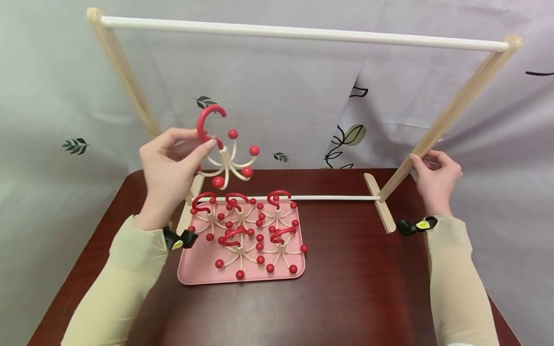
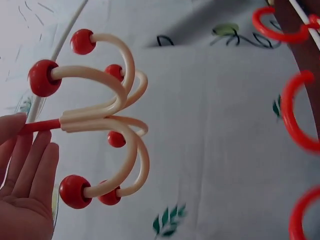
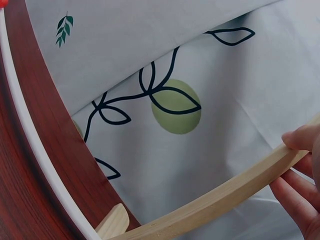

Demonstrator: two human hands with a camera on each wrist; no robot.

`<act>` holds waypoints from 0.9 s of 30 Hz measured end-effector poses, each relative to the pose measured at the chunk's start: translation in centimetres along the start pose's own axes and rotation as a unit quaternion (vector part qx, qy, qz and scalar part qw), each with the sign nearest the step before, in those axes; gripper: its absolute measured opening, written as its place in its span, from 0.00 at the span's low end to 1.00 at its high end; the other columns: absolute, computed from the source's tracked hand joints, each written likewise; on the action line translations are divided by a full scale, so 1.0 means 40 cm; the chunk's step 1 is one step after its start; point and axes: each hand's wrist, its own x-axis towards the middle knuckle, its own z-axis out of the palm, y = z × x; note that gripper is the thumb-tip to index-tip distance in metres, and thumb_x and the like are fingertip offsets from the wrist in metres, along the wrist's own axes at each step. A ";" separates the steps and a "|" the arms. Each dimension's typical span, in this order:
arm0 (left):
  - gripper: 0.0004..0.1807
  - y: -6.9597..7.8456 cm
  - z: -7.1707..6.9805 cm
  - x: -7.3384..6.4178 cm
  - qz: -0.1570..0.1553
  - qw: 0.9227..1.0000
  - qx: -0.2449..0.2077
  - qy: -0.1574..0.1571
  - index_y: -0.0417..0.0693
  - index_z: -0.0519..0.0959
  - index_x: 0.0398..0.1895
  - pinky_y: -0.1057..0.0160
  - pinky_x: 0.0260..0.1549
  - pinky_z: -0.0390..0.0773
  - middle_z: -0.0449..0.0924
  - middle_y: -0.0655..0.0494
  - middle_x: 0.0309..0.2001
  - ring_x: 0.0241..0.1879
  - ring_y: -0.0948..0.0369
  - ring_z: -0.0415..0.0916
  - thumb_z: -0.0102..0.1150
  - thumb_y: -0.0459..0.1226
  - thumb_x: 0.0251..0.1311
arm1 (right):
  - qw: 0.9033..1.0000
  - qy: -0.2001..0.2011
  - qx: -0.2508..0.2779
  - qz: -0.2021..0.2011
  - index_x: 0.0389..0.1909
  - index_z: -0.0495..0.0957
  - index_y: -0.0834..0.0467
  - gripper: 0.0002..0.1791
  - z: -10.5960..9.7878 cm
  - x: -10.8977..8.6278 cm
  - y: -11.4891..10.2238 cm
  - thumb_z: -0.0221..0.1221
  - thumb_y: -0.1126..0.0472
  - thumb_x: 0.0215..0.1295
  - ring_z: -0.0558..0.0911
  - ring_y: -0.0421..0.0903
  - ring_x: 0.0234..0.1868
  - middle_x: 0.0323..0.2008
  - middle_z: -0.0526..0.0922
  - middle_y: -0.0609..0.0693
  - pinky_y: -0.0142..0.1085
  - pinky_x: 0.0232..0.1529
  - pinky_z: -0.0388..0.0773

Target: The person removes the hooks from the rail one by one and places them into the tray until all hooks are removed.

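Observation:
My left hand (image 1: 166, 170) pinches a small multi-arm hanger (image 1: 227, 161) by its red hook stem, up in front of the rack's left post (image 1: 130, 84). Cream arms curve out from the hanger's stem and end in red balls; in the left wrist view the hanger (image 2: 127, 100) lies sideways, thumb and fingers at its red stem. My right hand (image 1: 437, 180) grips the rack's right wooden post (image 1: 446, 117) low down, thumb on one side and fingers on the other. Several similar hangers (image 1: 241, 247) sit on a pink tray (image 1: 196, 269) below my left hand.
A white top bar (image 1: 303, 32) joins the two posts, and a white lower bar (image 1: 333, 197) runs behind the tray. The right wooden foot (image 1: 381, 204) rests on the dark red-brown table (image 1: 346, 288). A pale leaf-print cloth (image 1: 294, 105) hangs behind.

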 end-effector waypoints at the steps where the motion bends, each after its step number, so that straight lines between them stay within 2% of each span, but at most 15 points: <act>1: 0.12 0.001 -0.015 -0.005 -0.003 1.000 0.006 0.000 0.32 0.86 0.43 0.69 0.33 0.82 0.88 0.44 0.39 0.41 0.57 0.88 0.74 0.25 0.54 | 1.000 0.002 0.000 0.001 0.49 0.86 0.61 0.18 -0.001 0.000 0.001 0.73 0.56 0.60 0.84 0.29 0.34 0.32 0.85 0.35 0.20 0.35 0.79; 4: 0.14 0.007 -0.058 -0.029 -0.012 0.999 0.051 0.001 0.31 0.86 0.43 0.70 0.33 0.82 0.88 0.45 0.39 0.39 0.59 0.87 0.75 0.24 0.53 | 1.000 0.005 -0.002 0.005 0.48 0.87 0.60 0.18 -0.003 0.000 0.001 0.73 0.56 0.60 0.84 0.28 0.34 0.31 0.84 0.34 0.19 0.34 0.79; 7: 0.15 0.010 -0.099 -0.061 -0.021 0.994 0.107 -0.002 0.32 0.86 0.44 0.71 0.34 0.83 0.89 0.48 0.38 0.35 0.62 0.87 0.75 0.24 0.52 | 1.000 0.003 -0.005 0.003 0.48 0.87 0.60 0.19 -0.003 0.001 -0.001 0.73 0.55 0.60 0.84 0.28 0.34 0.32 0.84 0.33 0.19 0.35 0.79; 10: 0.15 0.011 -0.134 -0.086 -0.041 0.991 0.125 -0.013 0.30 0.85 0.44 0.72 0.36 0.83 0.89 0.49 0.37 0.33 0.62 0.87 0.74 0.22 0.51 | 1.000 0.001 -0.001 0.003 0.49 0.86 0.61 0.19 -0.004 0.001 0.000 0.73 0.55 0.60 0.84 0.28 0.35 0.32 0.85 0.35 0.20 0.35 0.79; 13: 0.15 0.016 -0.172 -0.106 -0.058 0.987 0.143 -0.036 0.30 0.85 0.44 0.71 0.37 0.84 0.89 0.51 0.38 0.33 0.62 0.87 0.73 0.20 0.51 | 1.000 -0.002 0.003 0.010 0.49 0.86 0.61 0.19 -0.007 -0.001 0.005 0.73 0.56 0.60 0.84 0.28 0.34 0.32 0.84 0.35 0.19 0.35 0.79; 17: 0.14 0.028 -0.223 -0.134 -0.085 0.977 0.180 -0.073 0.33 0.85 0.44 0.68 0.33 0.85 0.89 0.55 0.37 0.31 0.61 0.88 0.73 0.21 0.53 | 1.000 -0.001 -0.005 0.007 0.49 0.86 0.61 0.19 -0.008 -0.004 0.010 0.73 0.55 0.60 0.84 0.28 0.34 0.32 0.84 0.34 0.19 0.34 0.79; 21: 0.12 0.026 -0.263 -0.168 -0.118 0.970 0.183 -0.105 0.32 0.85 0.42 0.67 0.32 0.85 0.89 0.55 0.35 0.30 0.61 0.88 0.72 0.21 0.54 | 1.000 0.004 -0.007 0.005 0.49 0.86 0.60 0.19 -0.006 -0.002 0.003 0.73 0.55 0.60 0.84 0.28 0.34 0.32 0.84 0.34 0.19 0.34 0.79; 27: 0.11 -0.003 -0.312 -0.220 -0.165 0.958 0.182 -0.150 0.34 0.85 0.41 0.70 0.34 0.84 0.89 0.52 0.34 0.30 0.58 0.88 0.72 0.22 0.54 | 1.000 0.007 -0.004 0.007 0.48 0.87 0.59 0.18 -0.004 -0.003 -0.003 0.74 0.55 0.59 0.84 0.28 0.34 0.32 0.84 0.33 0.19 0.34 0.79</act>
